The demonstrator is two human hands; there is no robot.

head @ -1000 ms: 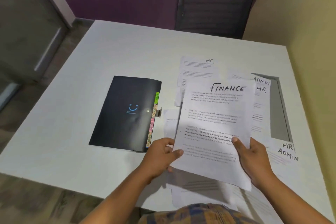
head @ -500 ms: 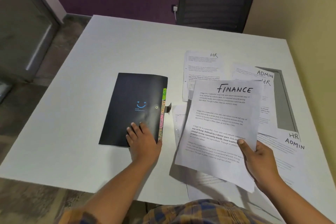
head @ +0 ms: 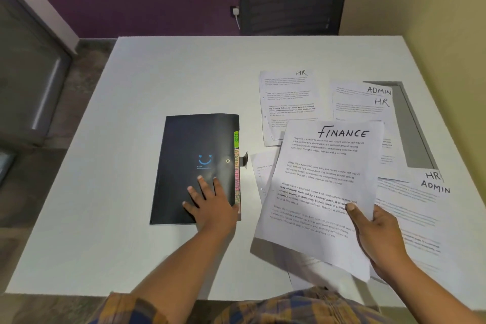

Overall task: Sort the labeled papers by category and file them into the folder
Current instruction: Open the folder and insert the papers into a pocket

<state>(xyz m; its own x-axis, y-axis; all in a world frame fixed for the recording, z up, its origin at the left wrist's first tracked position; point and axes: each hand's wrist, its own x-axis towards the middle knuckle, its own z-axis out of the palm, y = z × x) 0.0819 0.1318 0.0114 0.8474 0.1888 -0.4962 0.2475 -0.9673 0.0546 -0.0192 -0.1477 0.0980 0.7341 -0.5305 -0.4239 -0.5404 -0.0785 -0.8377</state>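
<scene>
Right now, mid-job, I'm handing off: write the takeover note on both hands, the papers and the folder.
Left hand: flat on the closed black folder, holding nothing.
Right hand: pinching the FINANCE sheet above the table.
Loose on the table: HR sheet, ADMIN sheet, more HR and ADMIN sheets to the right.
Done: the FINANCE sheet is picked up. No filing shows.
Left: open the folder, file FINANCE at its tab, then sort the remaining sheets.
</scene>
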